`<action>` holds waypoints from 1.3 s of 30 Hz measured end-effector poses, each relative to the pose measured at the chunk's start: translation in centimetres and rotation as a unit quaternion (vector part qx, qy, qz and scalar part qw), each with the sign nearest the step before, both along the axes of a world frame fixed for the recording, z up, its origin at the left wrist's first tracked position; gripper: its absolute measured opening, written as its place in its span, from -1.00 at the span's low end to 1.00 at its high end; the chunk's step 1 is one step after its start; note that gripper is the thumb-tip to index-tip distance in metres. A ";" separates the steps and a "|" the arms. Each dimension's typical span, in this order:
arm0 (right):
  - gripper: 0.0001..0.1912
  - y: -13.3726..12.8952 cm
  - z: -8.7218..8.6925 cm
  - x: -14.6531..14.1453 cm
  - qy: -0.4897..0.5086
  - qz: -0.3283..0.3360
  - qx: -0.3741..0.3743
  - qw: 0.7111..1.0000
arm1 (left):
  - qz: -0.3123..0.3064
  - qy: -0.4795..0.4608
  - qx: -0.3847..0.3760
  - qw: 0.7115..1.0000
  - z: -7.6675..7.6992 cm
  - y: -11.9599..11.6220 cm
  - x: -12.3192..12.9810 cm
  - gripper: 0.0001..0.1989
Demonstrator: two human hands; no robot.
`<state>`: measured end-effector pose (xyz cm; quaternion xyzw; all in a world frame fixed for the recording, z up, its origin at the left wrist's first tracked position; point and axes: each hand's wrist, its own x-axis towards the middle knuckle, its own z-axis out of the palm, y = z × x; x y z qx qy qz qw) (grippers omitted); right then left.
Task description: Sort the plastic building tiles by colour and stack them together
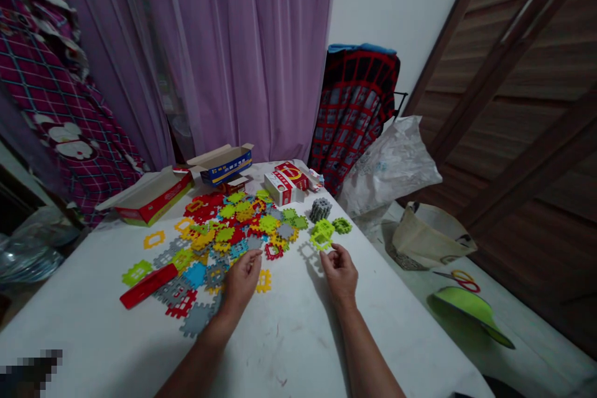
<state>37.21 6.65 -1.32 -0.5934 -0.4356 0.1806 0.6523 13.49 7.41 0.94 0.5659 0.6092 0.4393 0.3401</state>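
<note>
From afar I see a home: long purple fabric curtains (261, 43) hang behind the far edge of the white table (289, 348), a dark-brown panelled wooden wardrobe (517, 106) beyond its right edge.

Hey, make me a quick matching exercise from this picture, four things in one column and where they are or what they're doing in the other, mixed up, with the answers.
1. Right hand
2. Grey stack
3. Scissors
4. Red bar

A. On the floor
B. Fingertips on a yellow-green piece
C. At the left of the loose pieces
D. Standing near the right edge of the table

Pairs: 1-B, 2-D, 3-A, 4-C
</note>
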 end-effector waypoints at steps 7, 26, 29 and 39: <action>-0.46 2.6 0.0 1.6 -0.047 -0.073 -0.025 0.996 | -0.002 0.236 0.284 0.929 -1.6 -1.2 -1.1 -0.72; -0.42 5.8 -0.9 2.6 -0.060 -0.092 -0.043 0.993 | -0.012 0.210 0.217 0.953 -2.2 -0.6 -1.3 -0.70; -0.40 5.9 -0.9 2.7 -0.057 -0.086 -0.049 0.993 | -0.009 0.207 0.215 0.954 -2.1 -0.6 -1.3 -0.70; -0.43 5.9 -1.1 2.7 -0.056 -0.087 -0.059 0.993 | -0.013 0.202 0.193 0.960 -2.2 -0.6 -1.3 -0.69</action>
